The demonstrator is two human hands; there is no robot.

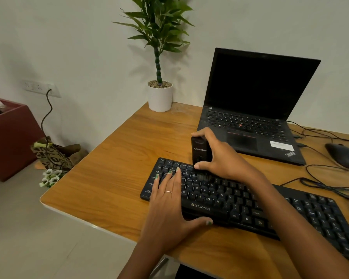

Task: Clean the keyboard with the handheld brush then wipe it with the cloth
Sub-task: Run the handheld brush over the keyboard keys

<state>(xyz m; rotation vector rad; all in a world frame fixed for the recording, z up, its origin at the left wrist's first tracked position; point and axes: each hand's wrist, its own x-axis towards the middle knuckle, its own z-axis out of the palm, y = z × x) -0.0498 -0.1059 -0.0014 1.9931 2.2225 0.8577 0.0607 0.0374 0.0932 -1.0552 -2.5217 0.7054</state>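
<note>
Fingers of the right hand (pixel 220 156) curl round the black handheld brush (pixel 199 152), thumb low on its near side, holding it upright with the bristles down on the upper key rows of the keyboard (pixel 240 202). Fingers of the left hand (pixel 167 200) lie straight and slightly spread, flat on the keys at the keyboard's left end, with the thumb stretched along its front edge; a ring shows on one finger.

The keyboard lies slantwise on the wooden table (pixel 113 168), its left end well in from the table's left edge and its right end running out of view at the lower right. Behind it an open laptop (pixel 256 109) with a dark screen stands close, the brush just in front of its near left corner. A white pot (pixel 160 99) filled with pebbles holds a green plant (pixel 159 27) at the table's far corner against the wall. A mouse (pixel 341 155) and loose cables (pixel 328 186) lie to the right. Bare wood stretches left of the keyboard towards the rounded near corner
</note>
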